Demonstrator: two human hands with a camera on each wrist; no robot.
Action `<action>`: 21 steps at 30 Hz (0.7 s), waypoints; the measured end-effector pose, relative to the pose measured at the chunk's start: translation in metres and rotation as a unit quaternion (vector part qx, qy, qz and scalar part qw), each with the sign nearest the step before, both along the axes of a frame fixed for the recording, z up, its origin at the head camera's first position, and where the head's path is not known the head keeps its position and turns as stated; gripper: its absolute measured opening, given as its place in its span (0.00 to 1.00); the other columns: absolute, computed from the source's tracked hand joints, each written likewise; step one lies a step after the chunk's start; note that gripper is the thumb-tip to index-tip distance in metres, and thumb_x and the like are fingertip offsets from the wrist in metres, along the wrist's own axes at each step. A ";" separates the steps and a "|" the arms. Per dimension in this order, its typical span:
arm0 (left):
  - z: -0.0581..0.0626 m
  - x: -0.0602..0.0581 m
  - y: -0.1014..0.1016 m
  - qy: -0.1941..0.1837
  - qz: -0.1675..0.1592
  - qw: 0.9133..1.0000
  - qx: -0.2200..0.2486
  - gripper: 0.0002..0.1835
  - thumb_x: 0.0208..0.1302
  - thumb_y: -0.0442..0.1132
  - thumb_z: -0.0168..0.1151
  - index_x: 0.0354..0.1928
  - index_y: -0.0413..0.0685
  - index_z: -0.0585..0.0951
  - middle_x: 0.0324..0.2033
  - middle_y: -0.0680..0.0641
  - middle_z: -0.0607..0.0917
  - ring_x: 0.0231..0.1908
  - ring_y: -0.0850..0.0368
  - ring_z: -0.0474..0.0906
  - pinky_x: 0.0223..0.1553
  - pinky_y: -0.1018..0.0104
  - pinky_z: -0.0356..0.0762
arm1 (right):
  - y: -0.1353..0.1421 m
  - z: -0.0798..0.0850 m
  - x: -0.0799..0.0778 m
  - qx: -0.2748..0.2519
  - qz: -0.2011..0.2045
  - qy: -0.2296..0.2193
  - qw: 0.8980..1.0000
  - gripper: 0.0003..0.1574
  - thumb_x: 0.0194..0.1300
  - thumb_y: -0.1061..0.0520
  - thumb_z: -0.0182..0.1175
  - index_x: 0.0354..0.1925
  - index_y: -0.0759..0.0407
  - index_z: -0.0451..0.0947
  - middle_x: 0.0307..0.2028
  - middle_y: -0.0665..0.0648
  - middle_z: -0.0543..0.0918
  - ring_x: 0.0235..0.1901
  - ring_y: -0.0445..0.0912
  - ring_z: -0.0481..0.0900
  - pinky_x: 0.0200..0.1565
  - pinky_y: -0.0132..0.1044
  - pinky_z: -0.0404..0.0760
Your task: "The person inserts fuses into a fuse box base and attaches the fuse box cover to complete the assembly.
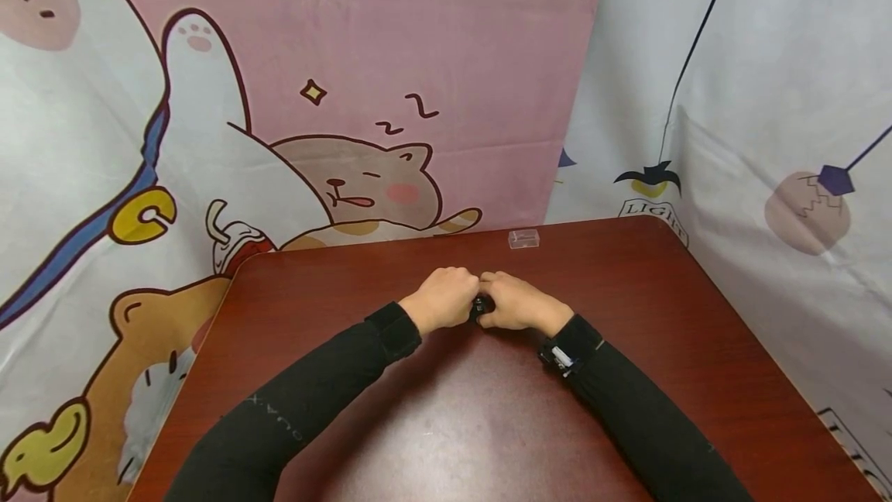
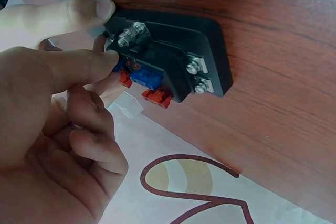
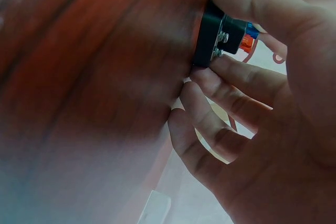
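Observation:
In the head view both hands meet over the table around a small black fuse block [image 1: 481, 304]. My right hand [image 1: 516, 300] grips it, the thumb on one edge of its base and the fingers at the lower end, close to the wood. In the left wrist view the block [image 2: 210, 38] is tilted and shows metal studs with nuts [image 2: 194, 66]. Red blade fuses [image 2: 157, 98] and a blue blade fuse [image 2: 147, 79] sit in its stepped side. My left hand [image 1: 446, 297] pinches another blue fuse at the row's end, mostly hidden by the thumb tip.
A clear plastic box [image 1: 524, 238] stands near the far edge of the brown table [image 1: 446, 424]. Behind it hangs a pink and white cartoon cloth [image 1: 460, 60]. Dark sleeves cover both forearms, and a small device [image 1: 560, 359] is strapped at the right wrist.

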State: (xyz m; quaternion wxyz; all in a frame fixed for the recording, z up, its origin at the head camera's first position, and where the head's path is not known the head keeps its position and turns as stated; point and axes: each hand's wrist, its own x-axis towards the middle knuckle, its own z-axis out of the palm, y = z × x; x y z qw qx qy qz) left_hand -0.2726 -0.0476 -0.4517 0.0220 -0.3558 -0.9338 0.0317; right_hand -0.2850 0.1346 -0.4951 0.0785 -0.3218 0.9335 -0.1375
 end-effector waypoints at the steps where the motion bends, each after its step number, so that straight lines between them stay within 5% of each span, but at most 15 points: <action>1: 0.000 0.000 0.000 0.000 0.001 1.000 0.001 0.04 0.60 0.41 0.66 0.29 0.53 0.84 0.25 0.52 0.83 0.26 0.56 0.80 0.31 0.59 0.82 | 0.000 0.000 0.000 0.001 -0.001 0.000 1.000 0.39 0.55 0.42 0.70 0.64 0.42 0.73 0.64 0.49 0.74 0.63 0.48 0.72 0.61 0.44 0.74; 10: -0.004 0.006 -0.013 0.017 0.004 0.999 0.034 0.07 0.64 0.46 0.66 0.28 0.57 0.83 0.25 0.55 0.81 0.22 0.61 0.75 0.23 0.63 0.74 | 0.000 0.002 0.000 -0.007 0.005 -0.005 1.000 0.34 0.56 0.41 0.69 0.60 0.44 0.77 0.58 0.47 0.76 0.58 0.45 0.73 0.59 0.43 0.75; 15: 0.002 0.006 -0.022 0.019 0.016 0.997 0.074 0.05 0.64 0.50 0.67 0.37 0.60 0.86 0.32 0.57 0.84 0.27 0.62 0.79 0.25 0.65 0.75 | 0.000 0.001 0.000 -0.013 0.011 0.004 1.000 0.31 0.55 0.42 0.71 0.56 0.45 0.79 0.50 0.44 0.77 0.52 0.42 0.74 0.54 0.39 0.76; 21: 0.004 0.005 -0.033 0.012 0.037 0.995 0.092 0.16 0.62 0.57 0.67 0.46 0.59 0.86 0.39 0.56 0.84 0.34 0.60 0.81 0.31 0.62 0.80 | -0.001 0.002 0.000 -0.002 0.008 0.001 1.000 0.31 0.56 0.41 0.70 0.57 0.46 0.79 0.51 0.45 0.76 0.50 0.42 0.73 0.53 0.40 0.76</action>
